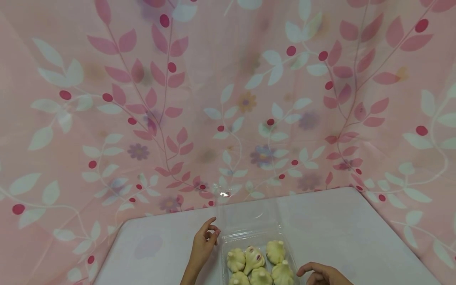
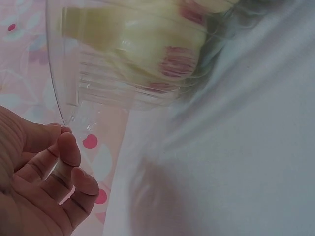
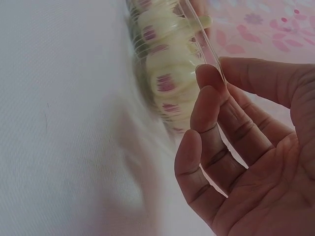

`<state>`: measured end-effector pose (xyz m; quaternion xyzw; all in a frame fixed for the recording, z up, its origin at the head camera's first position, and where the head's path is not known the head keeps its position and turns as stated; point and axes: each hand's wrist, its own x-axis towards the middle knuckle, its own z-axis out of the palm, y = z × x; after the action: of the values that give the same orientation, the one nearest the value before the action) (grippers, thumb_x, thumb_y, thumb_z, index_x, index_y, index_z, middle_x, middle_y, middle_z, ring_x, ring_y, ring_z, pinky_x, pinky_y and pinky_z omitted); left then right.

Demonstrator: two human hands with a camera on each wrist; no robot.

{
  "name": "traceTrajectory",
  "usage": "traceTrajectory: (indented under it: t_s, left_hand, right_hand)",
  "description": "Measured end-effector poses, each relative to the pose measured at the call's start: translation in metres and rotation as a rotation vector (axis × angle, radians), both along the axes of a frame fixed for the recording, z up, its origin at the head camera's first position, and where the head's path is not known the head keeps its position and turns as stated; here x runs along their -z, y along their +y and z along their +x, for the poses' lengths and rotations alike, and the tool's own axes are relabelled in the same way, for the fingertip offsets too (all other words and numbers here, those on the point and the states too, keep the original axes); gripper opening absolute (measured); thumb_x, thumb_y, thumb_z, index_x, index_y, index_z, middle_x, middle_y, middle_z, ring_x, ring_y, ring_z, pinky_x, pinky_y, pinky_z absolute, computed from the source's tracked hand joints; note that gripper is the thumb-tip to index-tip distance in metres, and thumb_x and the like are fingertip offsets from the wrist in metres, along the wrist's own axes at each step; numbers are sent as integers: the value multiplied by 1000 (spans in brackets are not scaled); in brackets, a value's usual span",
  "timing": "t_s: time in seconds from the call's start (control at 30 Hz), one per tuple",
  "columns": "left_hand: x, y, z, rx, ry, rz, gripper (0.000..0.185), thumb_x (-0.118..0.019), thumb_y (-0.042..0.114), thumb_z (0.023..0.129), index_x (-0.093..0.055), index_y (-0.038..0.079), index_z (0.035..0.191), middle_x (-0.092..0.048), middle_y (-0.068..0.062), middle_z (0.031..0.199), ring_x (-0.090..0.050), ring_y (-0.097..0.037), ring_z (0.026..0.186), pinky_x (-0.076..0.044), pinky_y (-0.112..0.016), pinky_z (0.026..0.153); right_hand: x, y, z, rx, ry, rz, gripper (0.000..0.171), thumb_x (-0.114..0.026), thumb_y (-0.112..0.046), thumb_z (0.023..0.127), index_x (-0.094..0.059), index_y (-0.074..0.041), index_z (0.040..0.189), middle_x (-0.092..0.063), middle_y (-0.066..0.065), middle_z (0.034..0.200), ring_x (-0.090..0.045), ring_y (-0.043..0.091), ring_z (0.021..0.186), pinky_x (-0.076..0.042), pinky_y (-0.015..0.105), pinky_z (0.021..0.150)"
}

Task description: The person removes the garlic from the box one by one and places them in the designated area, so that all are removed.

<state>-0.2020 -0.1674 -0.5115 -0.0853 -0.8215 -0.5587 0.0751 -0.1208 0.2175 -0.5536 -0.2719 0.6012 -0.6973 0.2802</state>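
Note:
A clear plastic clamshell container sits near the table's front, its transparent lid swung up at the back. Inside lie several pale garlic bulbs with short stems; one shows purple patches. My left hand is at the container's far left corner, and in the left wrist view its thumb and index fingertip pinch the rim. On the other side, my right hand pinches the right rim between thumb and index finger, the other fingers loosely bent below. Through the ribbed walls, more purple patches show on the bulbs.
A white-covered table lies under the container, with its surface extending to both sides. Behind it hangs a pink curtain printed with leaves, berries and flowers. The raised lid overlaps the curtain in the head view.

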Motion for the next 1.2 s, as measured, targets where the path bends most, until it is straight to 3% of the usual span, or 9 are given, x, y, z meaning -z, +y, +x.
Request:
traceTrajectory:
  t_s: [0.5, 0.97, 1.2]
  left_hand:
    - [1, -1, -1, 22, 24, -8, 39, -60, 1, 88, -47, -4, 125, -59, -20, 92, -58, -36, 64, -46, -23, 50]
    - [-3, 0, 2, 11, -58, -20, 34, -59, 1, 89, -52, -3, 122, -61, -22, 90, -57, -33, 65, -43, -21, 51]
    - [33, -9, -16, 9, -37, -22, 33, -61, 4, 88, -54, -5, 119, -63, -11, 85, -57, -18, 61, -44, -22, 50]
  right_hand:
    - [1, 0, 0, 0, 9, 11, 31, -49, 2, 92, -42, 13, 121, -68, 2, 87, -63, 11, 75, -50, 29, 71]
    - [-3, 0, 0, -21, -36, -14, 31, -45, 3, 94, -40, 16, 122, -68, 2, 89, -63, 12, 77, -50, 30, 73]
    - [-4, -1, 0, -17, -23, -4, 31, -47, 1, 94, -42, 16, 120, -67, 1, 87, -63, 12, 76, -50, 29, 71]
